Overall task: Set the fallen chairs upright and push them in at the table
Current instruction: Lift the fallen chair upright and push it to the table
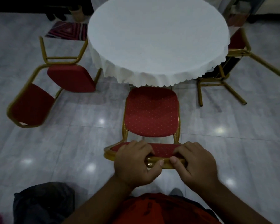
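An upright red chair (152, 113) with a gold frame stands right in front of me, its seat front close to the round table (158, 39) under a white cloth. My left hand (134, 164) and my right hand (195, 164) both grip the top rail of its backrest. A second red chair (55, 84) lies on its side on the floor left of the table. A third chair (229, 65) lies tipped over at the table's right, its gold legs pointing toward me and to the right.
The floor is shiny grey tile with light reflections. A patterned mat (66, 30) lies beyond the left chair. A dark bundle (43, 202) sits on the floor at my lower left. Dim furniture lines the far wall.
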Tool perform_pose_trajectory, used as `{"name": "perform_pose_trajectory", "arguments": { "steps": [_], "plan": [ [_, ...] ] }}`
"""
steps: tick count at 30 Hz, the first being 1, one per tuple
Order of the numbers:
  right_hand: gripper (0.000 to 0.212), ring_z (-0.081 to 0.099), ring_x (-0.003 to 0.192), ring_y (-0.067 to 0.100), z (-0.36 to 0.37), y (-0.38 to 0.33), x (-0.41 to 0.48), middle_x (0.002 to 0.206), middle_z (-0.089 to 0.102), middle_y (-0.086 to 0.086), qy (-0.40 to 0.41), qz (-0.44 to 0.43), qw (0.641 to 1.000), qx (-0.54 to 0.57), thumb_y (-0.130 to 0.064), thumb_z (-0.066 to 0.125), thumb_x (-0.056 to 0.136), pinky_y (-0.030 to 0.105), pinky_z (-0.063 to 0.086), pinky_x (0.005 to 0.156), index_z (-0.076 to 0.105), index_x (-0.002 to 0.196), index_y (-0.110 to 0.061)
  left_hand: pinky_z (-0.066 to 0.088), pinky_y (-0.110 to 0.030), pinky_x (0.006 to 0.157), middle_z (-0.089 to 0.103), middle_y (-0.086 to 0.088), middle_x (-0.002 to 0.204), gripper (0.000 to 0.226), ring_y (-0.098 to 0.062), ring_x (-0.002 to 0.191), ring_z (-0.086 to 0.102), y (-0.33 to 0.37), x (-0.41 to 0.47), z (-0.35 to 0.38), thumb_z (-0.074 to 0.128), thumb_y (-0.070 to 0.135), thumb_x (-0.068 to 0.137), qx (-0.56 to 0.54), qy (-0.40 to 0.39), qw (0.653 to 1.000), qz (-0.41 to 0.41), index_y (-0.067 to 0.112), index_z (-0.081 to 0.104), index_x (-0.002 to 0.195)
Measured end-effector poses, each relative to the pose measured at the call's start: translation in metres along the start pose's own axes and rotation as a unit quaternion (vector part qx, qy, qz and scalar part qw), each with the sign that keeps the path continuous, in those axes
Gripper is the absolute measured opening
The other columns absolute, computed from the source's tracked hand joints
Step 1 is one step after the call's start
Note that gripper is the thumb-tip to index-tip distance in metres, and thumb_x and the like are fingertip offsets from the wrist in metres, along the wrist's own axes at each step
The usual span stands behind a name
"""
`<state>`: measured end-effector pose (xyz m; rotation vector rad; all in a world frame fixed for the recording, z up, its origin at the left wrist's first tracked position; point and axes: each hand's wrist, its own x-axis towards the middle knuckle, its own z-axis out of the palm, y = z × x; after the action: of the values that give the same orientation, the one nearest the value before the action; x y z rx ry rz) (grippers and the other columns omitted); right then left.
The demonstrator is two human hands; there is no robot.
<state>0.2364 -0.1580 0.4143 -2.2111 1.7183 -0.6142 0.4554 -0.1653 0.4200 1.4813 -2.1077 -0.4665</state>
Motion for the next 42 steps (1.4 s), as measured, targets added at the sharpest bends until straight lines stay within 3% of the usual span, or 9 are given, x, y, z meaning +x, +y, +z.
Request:
{"name": "perform_pose_trajectory", "arguments": {
  "steps": [5, 10, 30, 36, 42],
  "plan": [
    [0.042, 0.046, 0.071, 0.01, -0.001, 0.015, 0.012, 0.078, 0.054, -0.014, 0.048, -0.03, 0.998, -0.006, -0.063, 0.044, 0.091, 0.034, 0.04, 0.059, 0.065, 0.081, -0.027, 0.04, -0.032, 0.055, 0.053, 0.009, 0.067, 0.037, -0.012, 0.065, 0.047, -0.003, 0.016, 0.009, 0.059, 0.058, 0.08, 0.041, 0.071, 0.996, 0.035, 0.023, 0.057, 0.07],
    [0.038, 0.04, 0.07, 0.01, 0.012, 0.012, 0.031, 0.073, 0.047, -0.012, 0.079, -0.018, 0.997, -0.021, -0.06, 0.05, 0.087, 0.032, 0.034, 0.058, 0.057, 0.076, -0.025, 0.03, -0.031, 0.059, 0.047, 0.007, 0.063, 0.041, -0.016, 0.063, 0.043, -0.019, 0.031, 0.014, 0.056, 0.06, 0.075, 0.092, 0.13, 0.987, 0.018, 0.02, 0.05, 0.067],
    [0.053, 0.037, 0.071, 0.013, 0.019, 0.015, 0.067, 0.074, 0.041, -0.01, 0.094, 0.009, 0.994, -0.059, -0.068, 0.028, 0.094, 0.032, 0.029, 0.06, 0.05, 0.076, -0.023, 0.033, -0.03, 0.051, 0.046, 0.005, 0.063, 0.042, -0.019, 0.058, 0.044, -0.038, 0.066, 0.014, 0.054, 0.06, 0.076, 0.09, 0.123, 0.988, 0.012, 0.02, 0.048, 0.066],
    [0.044, 0.039, 0.075, 0.015, 0.019, 0.006, 0.061, 0.077, 0.044, -0.009, 0.092, 0.038, 0.992, -0.072, -0.059, 0.032, 0.096, 0.035, 0.033, 0.065, 0.052, 0.08, -0.023, 0.034, -0.031, 0.051, 0.047, 0.006, 0.064, 0.043, -0.019, 0.06, 0.044, -0.039, 0.065, 0.014, 0.053, 0.062, 0.077, 0.078, 0.115, 0.99, 0.008, 0.021, 0.048, 0.066],
    [0.048, 0.04, 0.08, 0.015, 0.022, -0.009, 0.051, 0.084, 0.049, -0.007, 0.107, 0.087, 0.989, -0.056, -0.053, 0.025, 0.102, 0.03, 0.025, 0.073, 0.058, 0.087, -0.022, 0.038, -0.033, 0.052, 0.047, 0.006, 0.066, 0.044, -0.019, 0.063, 0.044, -0.039, 0.064, 0.013, 0.052, 0.064, 0.079, 0.076, 0.105, 0.992, 0.005, 0.022, 0.048, 0.068]
  ]
}}
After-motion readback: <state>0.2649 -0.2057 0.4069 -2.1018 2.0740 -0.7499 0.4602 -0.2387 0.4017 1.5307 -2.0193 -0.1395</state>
